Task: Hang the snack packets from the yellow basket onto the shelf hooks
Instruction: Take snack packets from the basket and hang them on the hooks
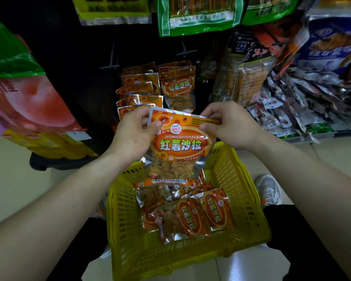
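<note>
An orange snack packet (178, 147) hangs upright between my hands above the yellow basket (126, 211). My left hand (133, 132) pinches its top left corner and my right hand (227, 123) pinches its top right edge. Several more orange packets (193, 213) lie in the basket's bottom. On the dark shelf behind, two rows of the same packets (177, 86) hang from hooks, the left row (139, 92) just beyond my left fingers. Two bare hooks (111, 57) stick out above those rows.
Green-edged packets (197, 15) hang higher up. A heap of other snack bags (292, 94) fills the shelf at the right. Large pink and green bags (24, 98) hang at the left. My shoe (268, 189) stands on the pale floor beside the basket.
</note>
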Motion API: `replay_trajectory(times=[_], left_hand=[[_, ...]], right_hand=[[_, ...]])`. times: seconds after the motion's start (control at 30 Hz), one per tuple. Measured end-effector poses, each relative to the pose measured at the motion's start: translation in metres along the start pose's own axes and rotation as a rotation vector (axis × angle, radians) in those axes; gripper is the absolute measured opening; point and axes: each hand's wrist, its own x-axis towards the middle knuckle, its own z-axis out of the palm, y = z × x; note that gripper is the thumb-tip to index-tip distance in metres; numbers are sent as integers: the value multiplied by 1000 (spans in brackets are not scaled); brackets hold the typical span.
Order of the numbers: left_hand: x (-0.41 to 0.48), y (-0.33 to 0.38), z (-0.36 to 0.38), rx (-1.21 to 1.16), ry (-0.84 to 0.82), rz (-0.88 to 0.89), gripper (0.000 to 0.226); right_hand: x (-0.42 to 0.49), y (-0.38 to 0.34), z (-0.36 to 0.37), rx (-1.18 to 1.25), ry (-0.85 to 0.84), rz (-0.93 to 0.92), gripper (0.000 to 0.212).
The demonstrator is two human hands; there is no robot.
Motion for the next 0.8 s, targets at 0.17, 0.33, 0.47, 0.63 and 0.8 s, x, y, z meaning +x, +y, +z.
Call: replay_trajectory(times=[0.17, 0.33, 0.47, 0.63, 0.8], left_hand=[[1, -2, 0, 19, -20, -10, 18], [1, -2, 0, 31, -28, 8, 17], [-2, -3, 4, 51, -51, 36, 16], [-7, -8, 12, 120, -66, 65, 16], [-9, -12, 12, 133, -65, 60, 14]], right_hand=[[-1, -1, 0, -7, -8, -3, 11], [-1, -2, 0, -19, -41, -2, 6], [-3, -7, 2, -70, -129, -35, 6], [-9, -12, 19, -171, -141, -132, 10], [-10, -10, 26, -171, -121, -105, 10]])
